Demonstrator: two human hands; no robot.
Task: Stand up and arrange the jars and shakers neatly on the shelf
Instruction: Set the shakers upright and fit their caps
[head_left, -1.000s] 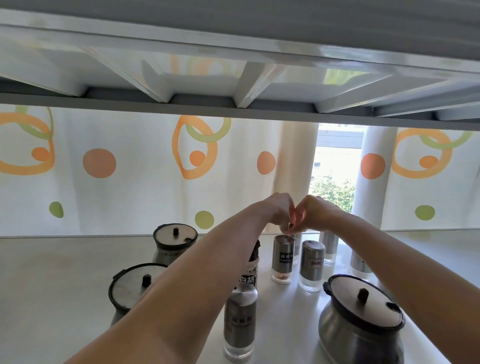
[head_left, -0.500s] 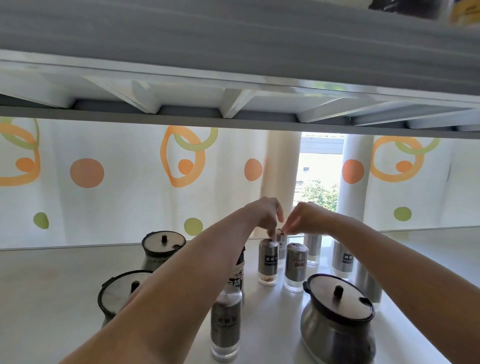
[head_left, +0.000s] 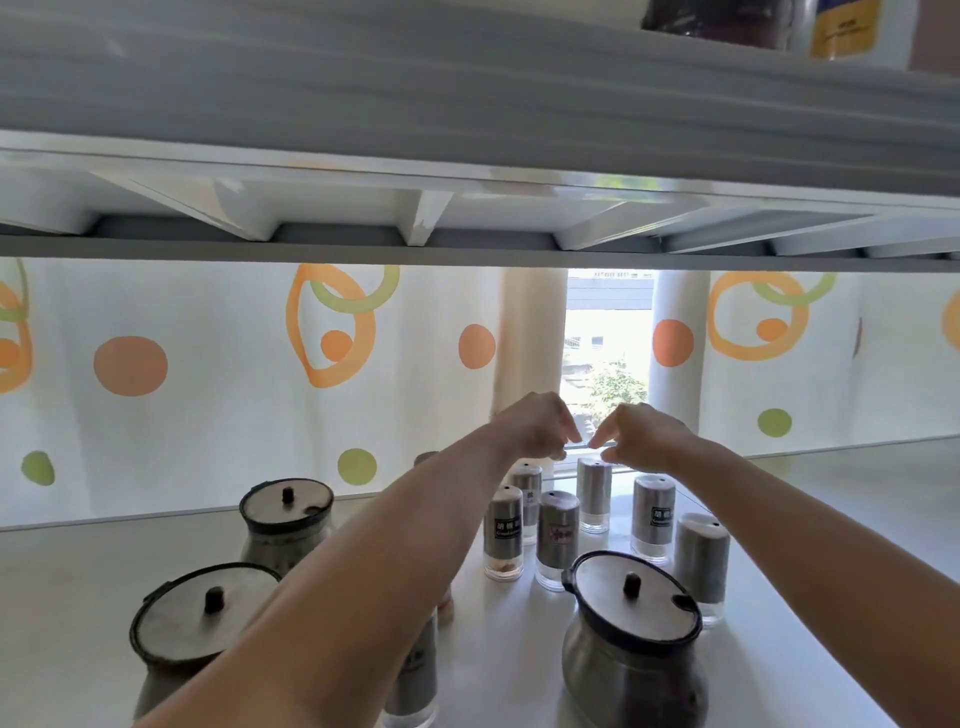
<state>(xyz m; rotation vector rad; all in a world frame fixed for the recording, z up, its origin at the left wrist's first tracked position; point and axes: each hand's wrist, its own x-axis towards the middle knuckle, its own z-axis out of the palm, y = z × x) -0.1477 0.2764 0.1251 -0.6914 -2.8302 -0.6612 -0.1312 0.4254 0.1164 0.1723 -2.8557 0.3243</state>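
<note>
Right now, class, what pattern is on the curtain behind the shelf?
White curtain with orange and green dots and rings, clearest in the head view.

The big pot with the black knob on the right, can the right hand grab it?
Probably yes. The lidded steel pot stands in the open at the front with nothing over its lid, and the right hand hovers above the shakers just behind it.

The left forearm (head_left: 363, 571) hides most of the near shaker (head_left: 415, 680); top edge crops upper-shelf containers (head_left: 841, 26)
</note>
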